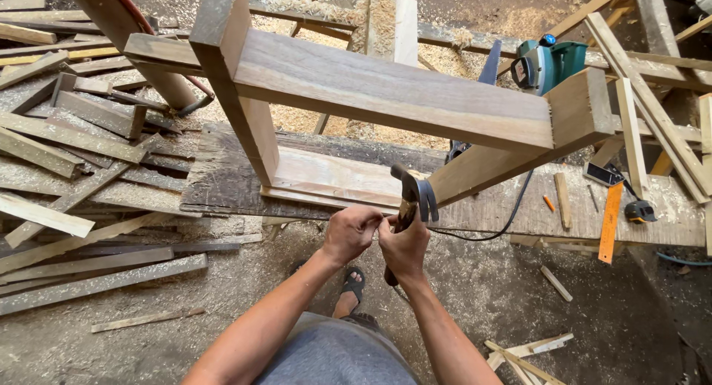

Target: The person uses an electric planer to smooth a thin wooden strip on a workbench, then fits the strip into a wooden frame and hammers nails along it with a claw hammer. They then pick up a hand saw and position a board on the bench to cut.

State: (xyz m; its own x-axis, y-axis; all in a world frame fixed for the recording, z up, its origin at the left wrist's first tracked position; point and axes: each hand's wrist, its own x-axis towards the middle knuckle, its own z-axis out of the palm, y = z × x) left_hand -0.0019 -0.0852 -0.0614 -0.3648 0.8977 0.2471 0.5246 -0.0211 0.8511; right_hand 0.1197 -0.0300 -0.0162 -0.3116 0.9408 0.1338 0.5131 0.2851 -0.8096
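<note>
Just below the middle of the frame, a claw hammer (412, 199) stands nearly upright, its dark steel head close against the lower edge of a wooden frame (386, 96) that rests on a rough workbench (222, 177). The right hand (404, 248) is clenched around the hammer's wooden handle, low on the shaft, while the left hand (350, 233) is pinched closed right beside it, fingertips touching near the handle; whether it grips something small cannot be told. The hammer looks top-heavy and rigid, its weight in the head, so a hold low on the handle likely gives swing while a hold nearer the head gives control; the worn wood probably offers fair grip. The frame, built of thick boards, seems stiff and heavy. Toward the upper right a green circular saw (545, 62) sits on the bench, with an orange ruler (610, 222) and a tape measure (639, 211) at the right. Loose wooden slats (74, 140) cover the left side, above a sawdust-strewn floor (504, 296).
</note>
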